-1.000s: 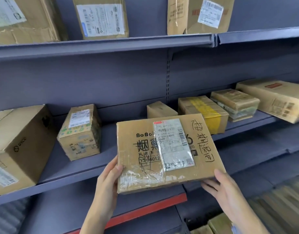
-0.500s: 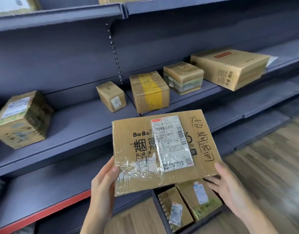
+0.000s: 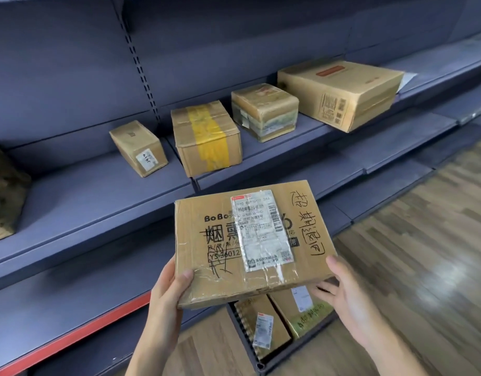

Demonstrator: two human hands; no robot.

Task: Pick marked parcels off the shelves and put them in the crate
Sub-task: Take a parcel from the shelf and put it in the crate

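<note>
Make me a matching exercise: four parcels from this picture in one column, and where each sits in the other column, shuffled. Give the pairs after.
Parcels
1. flat parcel with black handwriting
2. box with yellow tape
3. small box with a white sticker
4. parcel with a narrow white label

Places
A. inside the crate on the floor
B. on the shelf, furthest left of these
C. held between the left hand and right hand
D. on the shelf, next to the small box

Pairs: 1-C, 2-D, 3-B, 4-A

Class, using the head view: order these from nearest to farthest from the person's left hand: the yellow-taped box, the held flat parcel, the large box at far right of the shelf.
1. Held flat parcel, gripped by the left hand.
2. Yellow-taped box, on the shelf above.
3. Large box, far right.
</note>
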